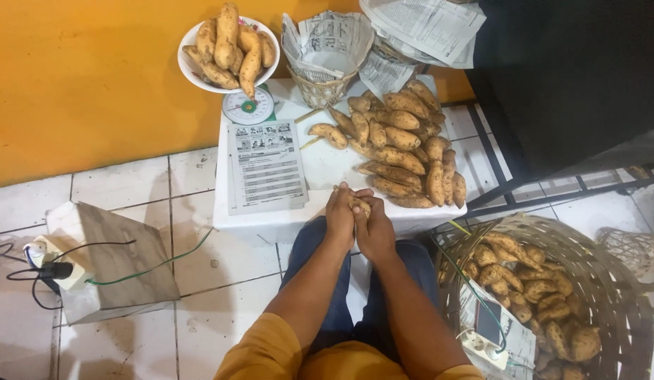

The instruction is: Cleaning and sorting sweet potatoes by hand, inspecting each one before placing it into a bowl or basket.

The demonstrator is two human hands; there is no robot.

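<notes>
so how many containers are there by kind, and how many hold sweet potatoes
White bowl on the scale: 1, holds sweet potatoes
Small woven basket, lined with newspaper: 1, contents hidden
Large woven basket on the floor: 1, holds sweet potatoes
Total: 3 containers, 2 with sweet potatoes

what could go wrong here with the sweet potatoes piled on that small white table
The pile of sweet potatoes reaches the white table's right edge, so a nudge might roll some off. The bowl heaped on the scale could shed one too. Both hands, left and right, clasp one sweet potato, leaving none free to catch.
</notes>
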